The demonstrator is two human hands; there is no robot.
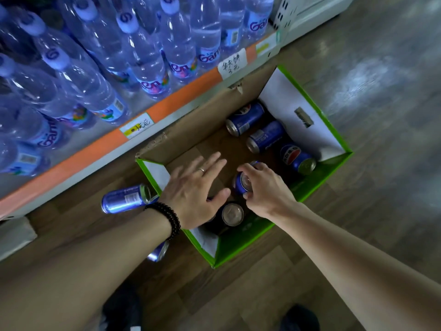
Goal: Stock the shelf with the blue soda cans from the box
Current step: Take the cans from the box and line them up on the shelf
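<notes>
An open cardboard box (317, 120) with green outer walls stands on the floor against the shelf. Inside it lie three blue soda cans at the far right: one (245, 118), one (266, 136) and one (298, 159). My right hand (265, 187) is closed around a blue can (242, 183) inside the box. A dark can (229, 217) stands just below it. My left hand (195, 192), fingers spread and holding nothing, hovers over the box's left side. Two more blue cans lie on the floor outside the box, one (125, 199) and one (158, 252) partly under my left wrist.
The lowest shelf (124, 142), with an orange price strip and paper labels, holds several rows of clear water bottles (143, 56). A white shelf base (307, 13) stands at the top right. Wooden floor (370, 211) stretches to the right. Dark shoes (124, 309) show at the bottom.
</notes>
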